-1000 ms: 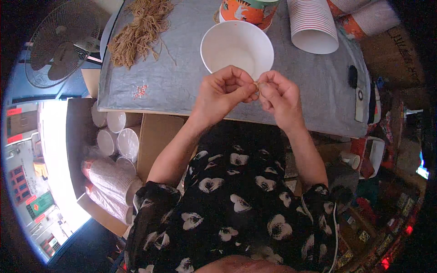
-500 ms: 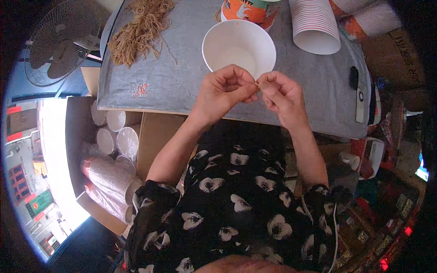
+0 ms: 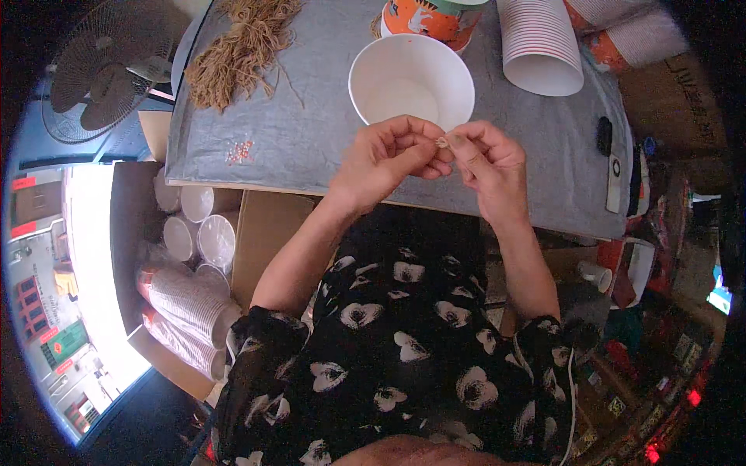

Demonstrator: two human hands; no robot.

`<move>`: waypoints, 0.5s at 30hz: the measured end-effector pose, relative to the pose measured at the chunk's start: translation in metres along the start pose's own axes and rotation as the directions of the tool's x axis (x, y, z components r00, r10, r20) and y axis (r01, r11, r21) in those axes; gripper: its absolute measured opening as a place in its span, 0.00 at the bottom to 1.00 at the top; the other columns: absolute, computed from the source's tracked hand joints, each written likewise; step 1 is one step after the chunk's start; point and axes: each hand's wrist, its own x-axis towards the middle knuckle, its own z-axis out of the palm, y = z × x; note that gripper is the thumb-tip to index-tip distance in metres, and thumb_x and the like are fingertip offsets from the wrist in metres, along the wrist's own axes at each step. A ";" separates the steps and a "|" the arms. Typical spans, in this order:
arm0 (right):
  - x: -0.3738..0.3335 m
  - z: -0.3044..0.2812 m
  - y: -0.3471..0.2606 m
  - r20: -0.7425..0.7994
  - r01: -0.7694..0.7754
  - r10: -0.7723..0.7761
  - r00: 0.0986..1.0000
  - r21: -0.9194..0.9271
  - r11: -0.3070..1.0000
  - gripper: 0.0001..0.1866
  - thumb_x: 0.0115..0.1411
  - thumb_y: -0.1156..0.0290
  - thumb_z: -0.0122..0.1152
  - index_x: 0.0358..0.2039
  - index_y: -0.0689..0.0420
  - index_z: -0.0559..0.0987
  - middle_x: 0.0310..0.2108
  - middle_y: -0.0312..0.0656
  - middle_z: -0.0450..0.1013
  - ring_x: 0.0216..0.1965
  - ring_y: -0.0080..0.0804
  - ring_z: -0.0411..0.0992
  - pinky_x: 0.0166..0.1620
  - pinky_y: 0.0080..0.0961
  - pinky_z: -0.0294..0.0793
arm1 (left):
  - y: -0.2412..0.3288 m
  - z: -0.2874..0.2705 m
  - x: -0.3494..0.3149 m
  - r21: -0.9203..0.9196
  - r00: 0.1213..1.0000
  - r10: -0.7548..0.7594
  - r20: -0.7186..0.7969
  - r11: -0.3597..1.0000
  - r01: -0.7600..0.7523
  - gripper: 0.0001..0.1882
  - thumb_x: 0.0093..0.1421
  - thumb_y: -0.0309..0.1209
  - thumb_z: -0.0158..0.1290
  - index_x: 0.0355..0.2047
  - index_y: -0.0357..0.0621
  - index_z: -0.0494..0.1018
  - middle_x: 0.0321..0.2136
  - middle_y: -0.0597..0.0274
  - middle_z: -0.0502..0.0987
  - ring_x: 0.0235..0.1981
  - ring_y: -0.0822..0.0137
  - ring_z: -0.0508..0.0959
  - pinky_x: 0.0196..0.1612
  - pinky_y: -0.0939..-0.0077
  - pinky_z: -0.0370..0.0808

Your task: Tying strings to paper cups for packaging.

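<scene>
My left hand and my right hand meet above the table's near edge, fingertips pinched together. Between them is a small loop or knot of pale tan twine; most of it is hidden by the fingers. Just beyond my hands a white paper bucket lies tipped, its round mouth facing me. A loose bundle of tan twine lies at the far left of the table. Small red bits are scattered on the cloth nearer to me.
The grey-covered table also bears an orange printed bucket and a nested stack of white buckets. A slim white tool lies at its right edge. Left below stands a carton of wrapped buckets, with a fan behind.
My fingertips have shifted slightly, and more of the pale twine shows between them, now as a small loop or knot. The bucket and the other things stay put.
</scene>
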 end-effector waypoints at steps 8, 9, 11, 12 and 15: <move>0.001 -0.002 -0.002 -0.015 0.059 -0.060 0.998 -0.085 0.995 0.08 0.64 0.67 0.61 0.37 0.58 0.80 0.22 0.27 0.71 0.22 0.11 0.62 0.25 0.12 0.61 | 0.004 0.005 0.002 0.045 0.999 -0.030 -0.028 0.999 0.031 0.14 0.68 0.34 0.50 0.44 0.34 0.74 0.36 0.55 0.81 0.35 0.66 0.82 0.38 0.76 0.80; 0.000 -0.002 -0.002 -0.023 0.072 -0.075 0.997 -0.111 0.991 0.08 0.64 0.67 0.61 0.37 0.58 0.80 0.23 0.27 0.71 0.22 0.11 0.63 0.26 0.12 0.62 | 0.004 0.006 0.002 0.036 0.999 -0.036 -0.040 0.999 0.038 0.14 0.68 0.35 0.50 0.43 0.34 0.74 0.35 0.55 0.81 0.34 0.67 0.82 0.37 0.77 0.80; 0.001 0.000 -0.004 -0.033 0.082 -0.087 0.996 -0.125 0.989 0.08 0.64 0.68 0.61 0.37 0.59 0.80 0.23 0.27 0.71 0.23 0.11 0.63 0.26 0.12 0.62 | 0.004 0.005 0.004 0.039 0.999 -0.035 -0.027 0.999 0.036 0.14 0.68 0.35 0.51 0.43 0.33 0.74 0.34 0.55 0.81 0.33 0.68 0.82 0.37 0.77 0.80; 0.001 0.000 -0.004 -0.046 0.094 -0.101 0.994 -0.140 0.986 0.07 0.64 0.68 0.61 0.37 0.59 0.80 0.24 0.27 0.71 0.23 0.11 0.63 0.26 0.12 0.62 | 0.003 0.004 0.004 0.043 0.999 -0.035 -0.011 0.998 0.035 0.14 0.68 0.34 0.52 0.42 0.33 0.74 0.33 0.55 0.81 0.33 0.69 0.82 0.36 0.78 0.81; 0.002 0.001 -0.005 -0.059 0.122 -0.133 0.989 -0.158 0.980 0.07 0.65 0.69 0.60 0.38 0.59 0.80 0.24 0.28 0.72 0.23 0.12 0.64 0.26 0.13 0.63 | -0.001 0.003 0.005 0.005 0.999 -0.039 -0.022 0.999 0.040 0.13 0.68 0.33 0.51 0.41 0.33 0.74 0.33 0.55 0.81 0.32 0.69 0.82 0.36 0.78 0.81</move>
